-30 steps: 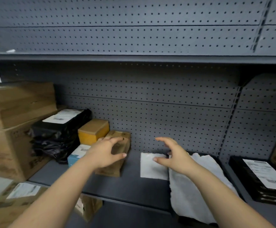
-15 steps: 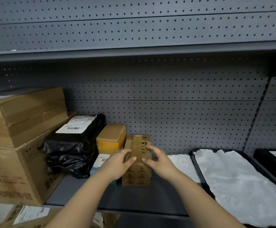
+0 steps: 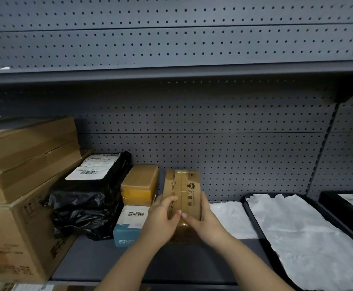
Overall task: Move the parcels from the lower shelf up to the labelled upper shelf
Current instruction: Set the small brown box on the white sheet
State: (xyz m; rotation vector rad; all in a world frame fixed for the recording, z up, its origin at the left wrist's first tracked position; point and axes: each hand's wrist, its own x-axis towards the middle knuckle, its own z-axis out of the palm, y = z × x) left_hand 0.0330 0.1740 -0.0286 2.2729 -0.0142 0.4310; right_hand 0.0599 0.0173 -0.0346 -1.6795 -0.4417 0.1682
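A narrow brown taped carton (image 3: 183, 185) with a black logo lies on the lower shelf (image 3: 112, 261) in the middle. My left hand (image 3: 163, 219) grips its left side with the thumb on top. Its right side is held by my right hand (image 3: 202, 221), whose thumb also lies over the top. To its left sit a yellow-brown box (image 3: 140, 183), a blue and white box (image 3: 129, 225) and a black plastic parcel (image 3: 87, 194) with a white label. The upper shelf (image 3: 171, 73) runs across above; its top surface is hidden.
Two big cardboard boxes (image 3: 24, 175) are stacked at the left end. A white paper sheet (image 3: 230, 219) lies right of the carton, then a black tray (image 3: 250, 206) lined with white paper. Another black parcel (image 3: 348, 204) sits at the far right. Perforated grey panels back the shelves.
Both hands came together from open reaching onto the brown carton and now grip it from both sides. The view shifted left and closer.
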